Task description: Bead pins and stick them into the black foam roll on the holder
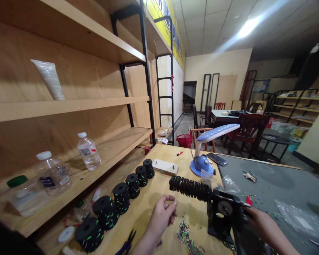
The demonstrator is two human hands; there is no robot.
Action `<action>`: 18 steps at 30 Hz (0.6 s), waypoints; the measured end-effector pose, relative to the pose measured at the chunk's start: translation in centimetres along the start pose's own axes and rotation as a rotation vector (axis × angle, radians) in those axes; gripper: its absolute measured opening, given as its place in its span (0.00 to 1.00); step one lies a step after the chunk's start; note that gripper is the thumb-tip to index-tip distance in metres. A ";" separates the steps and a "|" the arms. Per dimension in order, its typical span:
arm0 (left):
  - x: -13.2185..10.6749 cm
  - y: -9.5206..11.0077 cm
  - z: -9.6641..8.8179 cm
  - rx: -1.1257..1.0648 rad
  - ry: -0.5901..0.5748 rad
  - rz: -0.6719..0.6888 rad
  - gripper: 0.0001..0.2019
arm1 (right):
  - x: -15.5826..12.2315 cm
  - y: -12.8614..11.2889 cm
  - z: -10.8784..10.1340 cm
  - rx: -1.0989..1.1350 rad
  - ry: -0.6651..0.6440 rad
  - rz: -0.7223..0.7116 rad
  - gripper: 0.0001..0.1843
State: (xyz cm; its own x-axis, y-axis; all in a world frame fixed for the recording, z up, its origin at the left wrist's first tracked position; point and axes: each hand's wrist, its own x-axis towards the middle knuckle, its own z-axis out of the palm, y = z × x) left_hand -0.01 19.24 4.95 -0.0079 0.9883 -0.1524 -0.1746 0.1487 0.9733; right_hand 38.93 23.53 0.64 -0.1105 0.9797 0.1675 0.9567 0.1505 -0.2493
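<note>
My left hand [162, 214] is just below the near end of a black, ridged, cord-wound roll [190, 187]. Its thumb and fingers are pinched together; whatever sits between them is too small to make out. The roll sticks out sideways from a black metal hand-cranked winder [220, 209] at the table edge. On the winder's right side, my right hand [256, 217] is closed around the crank handle, partly hidden by the fingers. A heap of small multicoloured beads [184, 233] lies below the roll. Black-handled pliers [127, 242] rest left of my left forearm.
Black spools with coloured specks [105, 212] stand in a row along the table's left side. Behind the roll are a white board with pegs [164, 167], a blue desk lamp [202, 164] and a phone [217, 159]. Plastic bags [295, 216] lie right. Shelves hold bottles [89, 152].
</note>
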 end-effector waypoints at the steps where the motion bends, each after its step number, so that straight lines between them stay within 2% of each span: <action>1: -0.1 -0.5 -0.1 -0.020 0.005 -0.023 0.21 | -0.2 0.1 0.2 0.008 -0.008 -0.009 0.19; 4: -0.3 -1.9 -0.4 -0.088 0.024 -0.047 0.20 | -0.9 0.5 0.8 0.026 -0.015 -0.018 0.20; 8: -0.6 -2.9 -0.5 -0.197 0.037 0.009 0.21 | -2.0 0.3 1.2 0.045 -0.003 -0.015 0.18; 14: -0.5 -3.2 0.0 -0.211 0.030 0.032 0.21 | -4.1 -1.2 0.7 0.034 0.030 -0.071 0.15; 18: -0.2 -3.1 0.2 -0.208 0.040 0.052 0.23 | -5.9 -0.7 1.0 0.051 0.075 -0.143 0.13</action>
State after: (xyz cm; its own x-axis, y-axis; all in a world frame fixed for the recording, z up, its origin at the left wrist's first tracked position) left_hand 0.76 18.63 2.03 -0.0606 0.9916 -0.1139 -0.3722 0.0834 0.9244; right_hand 38.67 17.74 -1.15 -0.2225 0.9352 0.2754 0.9176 0.2964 -0.2650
